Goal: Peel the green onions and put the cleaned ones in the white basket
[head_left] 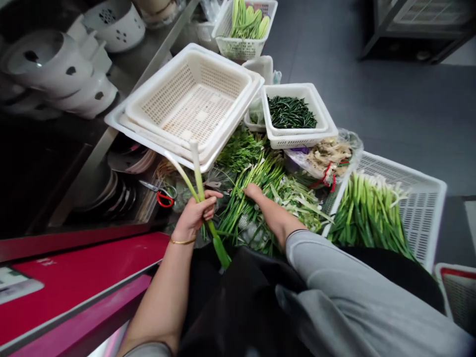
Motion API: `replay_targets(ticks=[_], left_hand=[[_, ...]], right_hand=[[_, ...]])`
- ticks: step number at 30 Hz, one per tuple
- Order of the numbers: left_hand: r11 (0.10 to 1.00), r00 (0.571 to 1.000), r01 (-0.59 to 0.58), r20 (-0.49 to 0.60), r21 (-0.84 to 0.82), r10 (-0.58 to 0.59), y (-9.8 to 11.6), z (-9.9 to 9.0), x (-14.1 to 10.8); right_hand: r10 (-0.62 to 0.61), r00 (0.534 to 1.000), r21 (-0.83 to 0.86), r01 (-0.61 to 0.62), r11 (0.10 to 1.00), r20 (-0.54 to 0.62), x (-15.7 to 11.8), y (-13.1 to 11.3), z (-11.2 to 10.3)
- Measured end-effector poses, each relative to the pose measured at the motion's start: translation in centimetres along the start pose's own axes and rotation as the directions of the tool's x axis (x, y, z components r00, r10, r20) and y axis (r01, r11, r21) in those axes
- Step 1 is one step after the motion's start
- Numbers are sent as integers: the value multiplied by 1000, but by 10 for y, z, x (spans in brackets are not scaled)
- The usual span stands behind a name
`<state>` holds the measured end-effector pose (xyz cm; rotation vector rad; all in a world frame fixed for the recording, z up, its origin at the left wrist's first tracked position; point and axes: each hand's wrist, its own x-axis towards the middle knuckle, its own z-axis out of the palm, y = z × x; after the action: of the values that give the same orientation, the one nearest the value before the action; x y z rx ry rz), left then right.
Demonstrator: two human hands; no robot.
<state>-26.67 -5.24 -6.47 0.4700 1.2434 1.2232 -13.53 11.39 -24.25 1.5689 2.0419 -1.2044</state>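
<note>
Two long scallions [200, 183] with pale stems stand upright in my left hand [195, 213], which is closed around them, their green leaves hanging below. My right hand [253, 192] reaches into a heap of loose scallions [268, 171] in front of me. Its fingers are hidden among the leaves, so whether it grips anything does not show. Pale trimmed leaves [297, 201] lie to the right of that hand. Further right, a white basket [427, 213] holds a large bunch of scallions [372, 213], white ends facing away from me.
Scissors [163, 197] with red handles lie at left. Beyond my left hand is a stack of white baskets [148, 144]. Dark green chillies [292, 113] fill another basket, near a plastic bag [327, 161]. Leafy greens [238, 148] lie between. Shelves with white pots [115, 29] line the left.
</note>
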Motion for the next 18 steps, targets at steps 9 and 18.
replay_targets(ticks=[9, 18], left_hand=[[992, 996, 45, -78, 119, -36, -2, 0, 6], [955, 992, 109, -93, 277, -87, -56, 68, 20]], right_hand=[[88, 994, 338, -107, 935, 71, -15, 32, -6], [-455, 889, 770, 255, 584, 51, -174, 72, -33]])
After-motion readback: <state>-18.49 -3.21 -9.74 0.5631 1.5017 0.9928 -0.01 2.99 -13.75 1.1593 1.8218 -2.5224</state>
